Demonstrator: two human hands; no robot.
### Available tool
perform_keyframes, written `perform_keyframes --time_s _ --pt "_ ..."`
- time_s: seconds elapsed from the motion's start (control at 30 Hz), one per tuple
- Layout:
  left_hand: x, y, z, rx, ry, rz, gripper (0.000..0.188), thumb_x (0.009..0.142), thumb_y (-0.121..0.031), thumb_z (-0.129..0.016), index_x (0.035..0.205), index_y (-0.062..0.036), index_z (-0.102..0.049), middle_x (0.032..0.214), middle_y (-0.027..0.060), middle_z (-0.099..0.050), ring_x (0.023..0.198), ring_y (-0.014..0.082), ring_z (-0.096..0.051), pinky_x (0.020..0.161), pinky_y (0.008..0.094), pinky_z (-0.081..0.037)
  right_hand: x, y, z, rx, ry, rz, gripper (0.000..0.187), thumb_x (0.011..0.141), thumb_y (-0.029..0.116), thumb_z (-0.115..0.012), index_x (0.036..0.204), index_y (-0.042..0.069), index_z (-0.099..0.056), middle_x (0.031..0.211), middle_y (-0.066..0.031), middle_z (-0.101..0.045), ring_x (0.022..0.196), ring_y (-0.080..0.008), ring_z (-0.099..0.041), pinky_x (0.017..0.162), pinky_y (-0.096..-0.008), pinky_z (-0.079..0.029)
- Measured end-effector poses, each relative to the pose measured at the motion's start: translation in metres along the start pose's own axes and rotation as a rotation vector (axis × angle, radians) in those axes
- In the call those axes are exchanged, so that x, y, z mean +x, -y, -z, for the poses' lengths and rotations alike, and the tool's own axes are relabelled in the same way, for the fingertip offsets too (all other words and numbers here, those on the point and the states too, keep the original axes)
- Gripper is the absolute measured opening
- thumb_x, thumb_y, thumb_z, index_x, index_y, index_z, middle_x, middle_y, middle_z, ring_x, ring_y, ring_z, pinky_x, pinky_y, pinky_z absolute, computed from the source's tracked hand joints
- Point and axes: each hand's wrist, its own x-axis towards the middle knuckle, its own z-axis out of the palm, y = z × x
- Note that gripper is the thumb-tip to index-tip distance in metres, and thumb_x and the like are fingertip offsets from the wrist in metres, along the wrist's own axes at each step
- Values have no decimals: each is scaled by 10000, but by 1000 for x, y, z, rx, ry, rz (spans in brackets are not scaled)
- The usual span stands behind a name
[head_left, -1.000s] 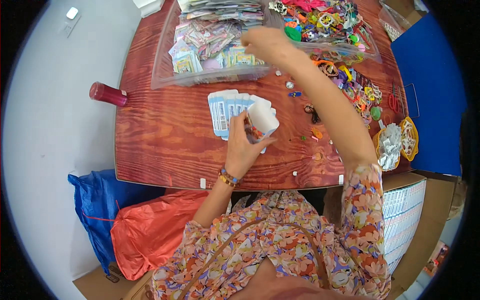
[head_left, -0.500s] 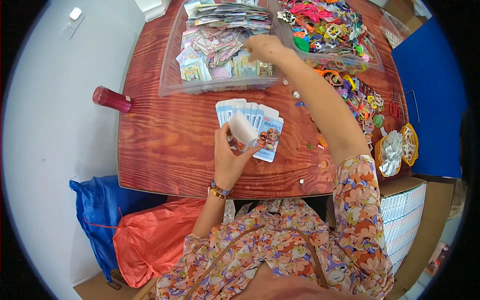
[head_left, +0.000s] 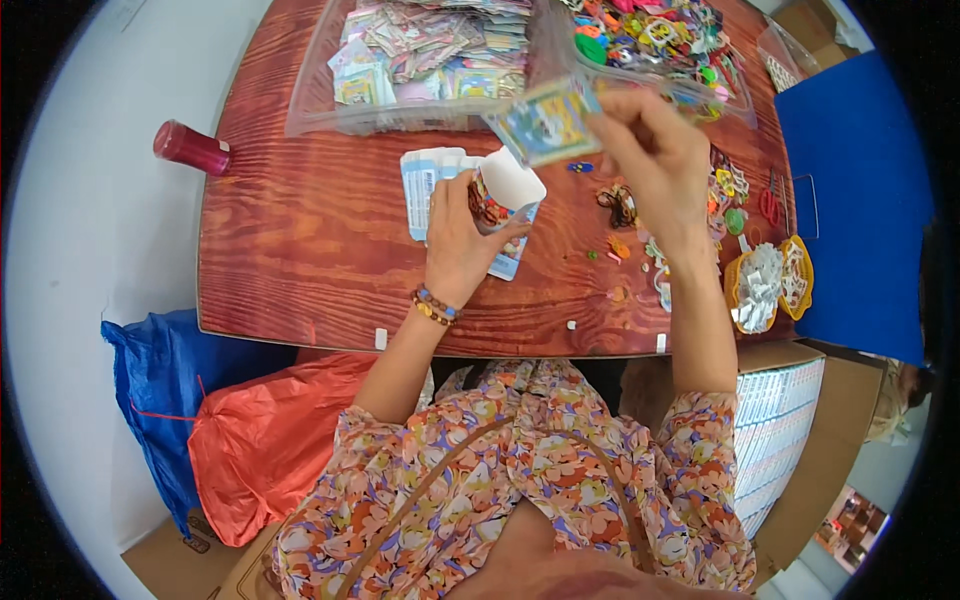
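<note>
My left hand [head_left: 458, 240] is closed around a small printed paper box [head_left: 515, 183], whose white mouth faces up and toward the right. Beneath and beside it lie fanned-out flat light-blue boxes [head_left: 418, 195] on the table. Between the thumb and fingers of my right hand [head_left: 650, 150] is a colourful card packet [head_left: 548, 122], blurred by motion. It hangs just above and to the right of the box's mouth, apart from it. Behind it stands a clear plastic tub [head_left: 400, 118] filled with similar card packets [head_left: 420, 45].
A second clear tub [head_left: 745, 105] of small colourful toys stands at back right. Loose trinkets [head_left: 620, 205], red scissors [head_left: 769, 203] and yellow baskets [head_left: 740, 318] with silvery packets lie on the right. A dark red bottle [head_left: 190, 148] lies at left; bags [head_left: 265, 430] are below.
My right hand has come back from the card tub toward me with a card packet in its fingers. The box in my left hand has turned more upright, and the view has shifted.
</note>
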Motion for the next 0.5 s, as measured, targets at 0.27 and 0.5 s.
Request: perform_keyframes --time_s 0.27,0.5 --pt "0 -29 -31 98 22 -189 869 613 -216 -919 1318 -24 -449 1095 169 -516 1012 369 -531 854 456 -477 -47 -14 22 -252 33 -25 99 901 61 -678 959 -18 -668 723 -49 -660 591 -98 -603 540 -252 -479" --pt "0 -41 -43 155 36 -282 902 634 -226 -908 1369 -17 -430 1125 181 -512 1035 371 -528 871 447 -474 -60 -19 28 -548 -56 71 185 905 125 -677 1051 15 -708 764 -116 -675 671 -182 -662 624 -317 -508"
